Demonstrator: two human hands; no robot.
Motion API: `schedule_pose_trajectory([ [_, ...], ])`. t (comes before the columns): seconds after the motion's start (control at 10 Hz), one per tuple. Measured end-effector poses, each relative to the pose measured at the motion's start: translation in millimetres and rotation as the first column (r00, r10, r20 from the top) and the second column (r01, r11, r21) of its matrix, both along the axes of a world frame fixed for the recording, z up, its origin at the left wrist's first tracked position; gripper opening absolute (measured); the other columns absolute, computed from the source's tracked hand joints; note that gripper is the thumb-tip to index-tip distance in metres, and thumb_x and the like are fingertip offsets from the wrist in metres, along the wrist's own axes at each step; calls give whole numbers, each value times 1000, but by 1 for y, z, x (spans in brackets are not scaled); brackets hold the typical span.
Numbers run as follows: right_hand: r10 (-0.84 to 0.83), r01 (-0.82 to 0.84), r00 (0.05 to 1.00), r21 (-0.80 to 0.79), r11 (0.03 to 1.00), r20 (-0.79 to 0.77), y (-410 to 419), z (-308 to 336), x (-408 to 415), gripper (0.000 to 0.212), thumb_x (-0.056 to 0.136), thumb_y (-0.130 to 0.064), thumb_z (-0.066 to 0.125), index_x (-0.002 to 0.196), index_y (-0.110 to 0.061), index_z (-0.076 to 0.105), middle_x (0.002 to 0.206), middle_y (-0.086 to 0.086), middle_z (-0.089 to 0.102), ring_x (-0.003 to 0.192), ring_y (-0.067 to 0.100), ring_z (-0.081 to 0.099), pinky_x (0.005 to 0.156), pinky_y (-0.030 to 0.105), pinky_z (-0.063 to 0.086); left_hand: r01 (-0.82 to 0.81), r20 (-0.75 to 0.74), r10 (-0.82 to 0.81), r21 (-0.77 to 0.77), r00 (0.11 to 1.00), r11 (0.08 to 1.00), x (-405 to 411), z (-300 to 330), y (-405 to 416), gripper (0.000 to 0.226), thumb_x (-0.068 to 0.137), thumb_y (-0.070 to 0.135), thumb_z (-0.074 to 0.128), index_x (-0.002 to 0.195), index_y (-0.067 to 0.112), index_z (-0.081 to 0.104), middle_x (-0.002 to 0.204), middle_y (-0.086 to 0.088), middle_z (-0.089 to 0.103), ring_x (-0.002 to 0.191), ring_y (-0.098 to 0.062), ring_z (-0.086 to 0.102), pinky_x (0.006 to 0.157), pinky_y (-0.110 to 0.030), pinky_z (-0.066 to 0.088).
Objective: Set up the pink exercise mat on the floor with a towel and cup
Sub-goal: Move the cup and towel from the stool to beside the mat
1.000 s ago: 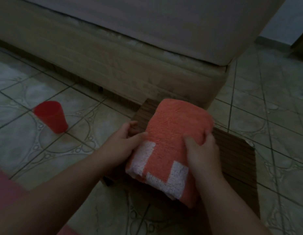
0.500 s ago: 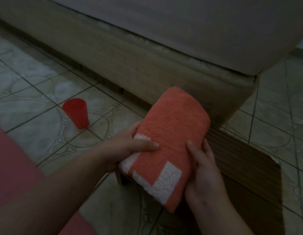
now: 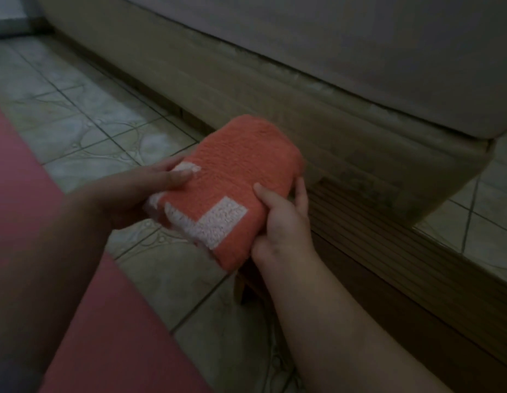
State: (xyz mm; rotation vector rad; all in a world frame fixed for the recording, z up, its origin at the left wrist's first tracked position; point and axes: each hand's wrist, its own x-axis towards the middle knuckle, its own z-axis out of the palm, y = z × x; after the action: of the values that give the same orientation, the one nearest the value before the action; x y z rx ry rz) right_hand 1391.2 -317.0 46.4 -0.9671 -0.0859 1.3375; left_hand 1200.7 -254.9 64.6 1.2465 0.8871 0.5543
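Both hands grasp the towel (image 3: 232,182), a folded coral bundle w/ white blocks, held mid-frame off the floor. Left hand (image 3: 138,191) is at the towel's 9 o'clock side: thumb lies flat on top by the white patch, the other fingers (image 3: 167,165) curl along the far edge, palm partly under the bundle. Right hand (image 3: 280,222) clamps the 4 o'clock side: thumb pressed on the top face, fingers wrapped round the edge toward the bed, tips showing at approx 2 o'clock of the hand. Neither hand is slack; both are closed on the cloth.

Mat (image 3: 104,321), pink, lies on the floor at 7–9 o'clock of the frame, its edge running diagonally under the left forearm. The towel is near the mat's edge but above tile, not over the mat. The cup isn't in view.

Under the right forearm, at 4–5 o'clock, a dark slatted wooden surface (image 3: 388,265) sits low beside the bed base (image 3: 346,143). The bed fills 12–3 o'clock, pale mattress (image 3: 360,52) on top. Floor (image 3: 90,123) is patterned tile w/ dark grout lines. Room is dim.
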Motion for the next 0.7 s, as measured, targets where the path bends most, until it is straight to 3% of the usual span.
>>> schedule_pose_trajectory([
  [0.1,-45,45,999,-1,999,-9,19,-7,-21,90,72,6,71,134,-52,38,137,0,50,112,30,58,92,60,48,-201,-100,194,-71,976,977,-25,-5,2,79,32,62,83,103,31,68,93,0,69,77,-15,66,67,-32,56],
  [0.2,-85,86,995,-10,996,56,32,-21,-45,92,73,5,72,136,-51,34,141,-3,47,116,24,56,95,53,48,-527,-45,536,-268,843,807,-29,-33,-9,54,38,58,75,82,26,69,82,-2,65,77,-21,65,80,-44,53],
  [0.3,-102,111,983,-55,992,152,39,-42,-64,94,73,3,73,137,-52,32,141,-6,45,114,18,54,85,39,49,-528,45,575,-342,817,777,-15,-69,-24,52,51,44,79,98,26,66,91,0,69,76,-19,68,67,-44,57],
  [0.4,-96,139,968,-176,974,233,40,-65,-77,94,71,1,73,135,-55,33,129,-7,44,103,16,51,76,34,46,-636,34,671,-286,741,717,-14,-105,-26,68,69,10,75,126,33,45,115,2,63,94,-20,66,59,-36,54],
  [0.5,-74,161,958,-307,938,276,36,-84,-75,95,71,4,71,136,-53,33,131,-1,44,102,19,49,82,38,45,-651,63,693,-289,718,701,-19,-132,-25,81,69,-4,72,133,34,38,117,2,60,97,-18,64,57,-33,54],
  [0.6,66,70,947,-401,913,315,28,-100,-69,87,77,9,63,140,-42,33,138,10,47,99,24,55,79,35,48,-645,31,670,-244,742,725,-21,-154,-24,86,69,-11,69,135,33,35,113,4,60,92,-13,64,58,-31,55],
  [0.7,293,-90,872,-461,883,392,19,-114,-65,77,81,6,57,140,-35,28,137,14,48,108,33,60,82,40,52,-682,17,707,-246,707,688,-20,-176,-24,91,69,-19,64,140,27,29,116,-3,57,93,-15,61,67,-33,52],
])
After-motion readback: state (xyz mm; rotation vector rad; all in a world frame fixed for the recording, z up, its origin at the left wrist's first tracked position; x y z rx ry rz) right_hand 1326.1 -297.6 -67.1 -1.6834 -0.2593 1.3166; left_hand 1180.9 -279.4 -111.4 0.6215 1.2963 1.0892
